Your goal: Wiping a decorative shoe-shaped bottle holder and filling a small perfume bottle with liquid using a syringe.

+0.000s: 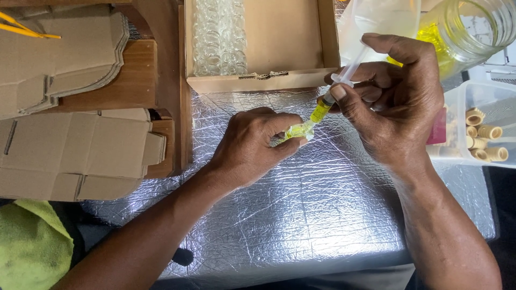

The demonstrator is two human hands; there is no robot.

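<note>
Yellow liquid fills the syringe our right hand grips, its tip in a small glass vial pinched by our left hand above silver foil.

We are seeing a syringe with a clear barrel that is showing bright yellow liquid near its tip, and a small clear vial that is glowing the same yellow-green. The bench is wearing a crinkled silver foil with a quilted pattern. At its far edge a plain tan cardboard box is holding rows of clear glass vials. By the far right corner a clear jar is showing yellow liquid, and a translucent tub is holding beige corks. Brown flat cartons are lying along the left edge, with a lime-green cloth at the near left corner.
</note>
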